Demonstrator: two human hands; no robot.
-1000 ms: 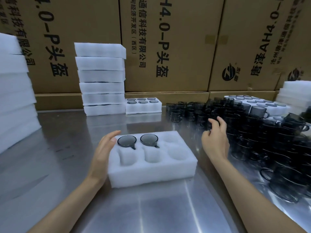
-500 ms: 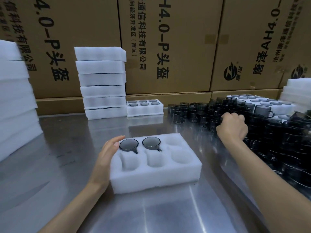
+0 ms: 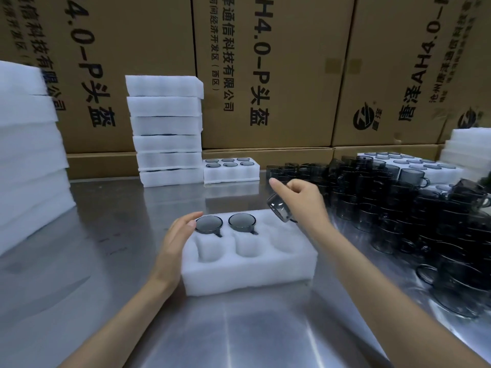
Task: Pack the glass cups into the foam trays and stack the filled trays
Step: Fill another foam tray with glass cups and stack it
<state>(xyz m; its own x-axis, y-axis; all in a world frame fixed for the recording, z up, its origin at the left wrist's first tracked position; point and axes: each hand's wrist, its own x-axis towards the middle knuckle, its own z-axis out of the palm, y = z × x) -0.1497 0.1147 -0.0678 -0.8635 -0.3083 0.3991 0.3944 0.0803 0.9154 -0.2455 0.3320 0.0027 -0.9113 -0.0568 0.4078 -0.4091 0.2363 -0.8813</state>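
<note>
Right hand point(image 3: 300, 200) pinches a smoked glass cup point(image 3: 279, 209), tilted over the foam tray point(image 3: 249, 266)'s far right pocket, probably lining it up. Left hand point(image 3: 176, 235) lies flat against the tray's left edge to steady it.

Desk point(image 3: 93, 261): bare brushed steel, shiny, shows pale reflections.
Cardboard cartons point(image 3: 265, 75): 3 large brown ones stand along the back edge, printed in black with Chinese text and "4.0-P".
Low cartons point(image 3: 265, 155): flat brown row beneath them.
</note>
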